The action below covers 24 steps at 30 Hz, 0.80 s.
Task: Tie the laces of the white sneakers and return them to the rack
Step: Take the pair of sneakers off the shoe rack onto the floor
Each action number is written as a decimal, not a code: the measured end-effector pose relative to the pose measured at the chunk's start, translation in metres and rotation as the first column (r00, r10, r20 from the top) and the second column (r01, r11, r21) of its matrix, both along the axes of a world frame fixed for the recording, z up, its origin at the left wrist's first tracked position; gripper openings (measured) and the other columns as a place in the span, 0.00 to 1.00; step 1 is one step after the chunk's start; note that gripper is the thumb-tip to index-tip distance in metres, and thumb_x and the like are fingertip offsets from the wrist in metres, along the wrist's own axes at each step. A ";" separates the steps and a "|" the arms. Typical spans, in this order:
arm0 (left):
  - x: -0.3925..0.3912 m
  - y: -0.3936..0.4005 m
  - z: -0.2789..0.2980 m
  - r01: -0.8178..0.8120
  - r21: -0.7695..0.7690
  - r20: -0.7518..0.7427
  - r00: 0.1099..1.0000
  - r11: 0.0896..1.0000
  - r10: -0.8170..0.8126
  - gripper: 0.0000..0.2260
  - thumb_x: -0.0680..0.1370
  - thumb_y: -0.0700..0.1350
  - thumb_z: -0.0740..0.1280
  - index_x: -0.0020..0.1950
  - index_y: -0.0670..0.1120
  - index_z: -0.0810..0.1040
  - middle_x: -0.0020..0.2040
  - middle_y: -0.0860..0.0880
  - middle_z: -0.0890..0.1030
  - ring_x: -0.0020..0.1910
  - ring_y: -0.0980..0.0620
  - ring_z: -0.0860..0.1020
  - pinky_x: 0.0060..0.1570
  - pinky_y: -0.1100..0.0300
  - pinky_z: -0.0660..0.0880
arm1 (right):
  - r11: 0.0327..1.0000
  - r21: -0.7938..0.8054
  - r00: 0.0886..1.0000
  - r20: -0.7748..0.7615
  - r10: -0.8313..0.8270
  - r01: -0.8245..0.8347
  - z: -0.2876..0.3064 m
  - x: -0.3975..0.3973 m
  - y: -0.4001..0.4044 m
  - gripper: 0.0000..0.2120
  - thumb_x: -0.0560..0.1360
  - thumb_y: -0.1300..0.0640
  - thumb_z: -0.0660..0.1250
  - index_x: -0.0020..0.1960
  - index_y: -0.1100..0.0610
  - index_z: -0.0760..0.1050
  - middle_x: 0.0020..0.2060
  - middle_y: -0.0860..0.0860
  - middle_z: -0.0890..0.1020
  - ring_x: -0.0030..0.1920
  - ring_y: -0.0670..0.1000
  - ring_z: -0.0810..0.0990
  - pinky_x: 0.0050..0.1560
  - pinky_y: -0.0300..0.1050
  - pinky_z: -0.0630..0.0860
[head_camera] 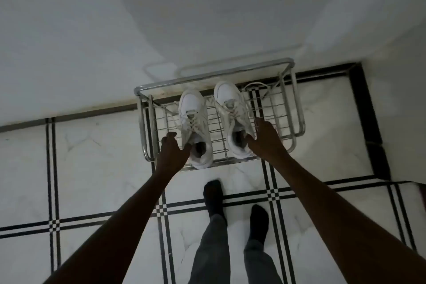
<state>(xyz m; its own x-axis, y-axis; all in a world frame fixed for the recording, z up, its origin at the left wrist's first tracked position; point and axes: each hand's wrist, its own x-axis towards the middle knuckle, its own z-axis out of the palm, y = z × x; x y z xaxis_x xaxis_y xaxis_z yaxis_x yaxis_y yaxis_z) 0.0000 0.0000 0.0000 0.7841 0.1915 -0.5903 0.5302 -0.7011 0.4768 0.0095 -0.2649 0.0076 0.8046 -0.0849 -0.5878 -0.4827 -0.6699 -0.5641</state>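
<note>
Two white sneakers sit side by side on the wire rack (pixel 272 108), toes toward the wall. The left sneaker (pixel 194 127) lies nearer the rack's front edge; the right sneaker (pixel 232 117) sits farther back. Their laces (pixel 253 86) trail loose across the rack's wires.

Dim light falls on a plain white wall (pixel 115 30) at the far side, meeting a white marble-look tiled floor (pixel 99 168) crossed by black double lines with checkered crossings (pixel 160 210)
</note>
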 end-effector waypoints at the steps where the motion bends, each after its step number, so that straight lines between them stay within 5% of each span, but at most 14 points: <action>1: -0.001 -0.001 -0.011 0.014 0.004 0.011 1.000 1.000 -0.014 0.28 0.79 0.49 0.72 0.74 0.37 0.68 0.68 0.36 0.75 0.64 0.38 0.78 0.57 0.50 0.75 | 1.000 0.002 1.000 -0.017 -0.016 0.016 -0.012 0.002 0.001 0.34 0.73 0.45 0.65 0.74 0.60 0.65 0.67 0.61 0.75 0.67 0.61 0.75 0.67 0.57 0.75; 7: -0.013 -0.007 -0.036 -0.114 -0.175 -0.029 0.993 0.978 0.111 0.16 0.83 0.44 0.65 0.70 0.41 0.69 0.53 0.42 0.81 0.37 0.47 0.84 0.26 0.54 0.82 | 0.996 0.062 0.996 -0.061 -0.061 0.065 -0.037 0.002 0.001 0.23 0.78 0.55 0.68 0.72 0.58 0.70 0.62 0.58 0.81 0.62 0.57 0.80 0.54 0.42 0.72; 11: -0.011 -0.006 -0.035 -0.113 -0.190 -0.003 0.993 0.975 0.114 0.19 0.83 0.43 0.65 0.74 0.43 0.68 0.48 0.53 0.79 0.42 0.43 0.85 0.36 0.40 0.84 | 0.994 0.098 0.999 0.010 -0.048 0.047 -0.037 0.003 0.005 0.28 0.80 0.59 0.67 0.77 0.57 0.63 0.67 0.58 0.79 0.65 0.55 0.79 0.55 0.36 0.70; 14: -0.014 -0.005 -0.033 -0.122 -0.196 -0.016 0.992 0.973 0.122 0.18 0.83 0.42 0.64 0.73 0.43 0.68 0.51 0.48 0.81 0.43 0.40 0.85 0.37 0.38 0.84 | 0.992 0.101 0.997 -0.008 -0.072 0.072 -0.035 -0.001 0.010 0.29 0.79 0.61 0.66 0.78 0.57 0.62 0.68 0.59 0.77 0.66 0.57 0.77 0.58 0.40 0.71; 18: -0.022 -0.011 -0.027 -0.141 -0.246 -0.009 0.990 0.959 0.144 0.18 0.84 0.41 0.63 0.74 0.41 0.69 0.57 0.42 0.80 0.40 0.45 0.85 0.33 0.46 0.85 | 0.991 0.104 0.995 0.043 -0.092 0.087 -0.032 -0.012 0.017 0.26 0.79 0.60 0.65 0.76 0.57 0.65 0.67 0.58 0.78 0.67 0.57 0.76 0.60 0.40 0.70; 22: -0.039 -0.021 -0.025 -0.145 -0.266 0.019 0.988 0.953 0.156 0.19 0.84 0.41 0.64 0.75 0.42 0.69 0.58 0.45 0.80 0.37 0.54 0.85 0.29 0.57 0.83 | 0.984 0.157 0.988 0.118 -0.098 0.079 -0.024 -0.039 0.022 0.25 0.80 0.66 0.63 0.76 0.60 0.64 0.67 0.53 0.75 0.66 0.46 0.70 0.56 0.19 0.64; 24: -0.052 -0.025 -0.023 -0.162 -0.292 0.025 0.984 0.942 0.177 0.21 0.83 0.41 0.65 0.76 0.44 0.68 0.59 0.45 0.80 0.34 0.54 0.85 0.29 0.56 0.84 | 0.979 0.182 0.980 0.157 -0.124 0.095 -0.021 -0.058 0.020 0.26 0.80 0.64 0.63 0.77 0.59 0.63 0.70 0.52 0.74 0.71 0.48 0.70 0.66 0.29 0.67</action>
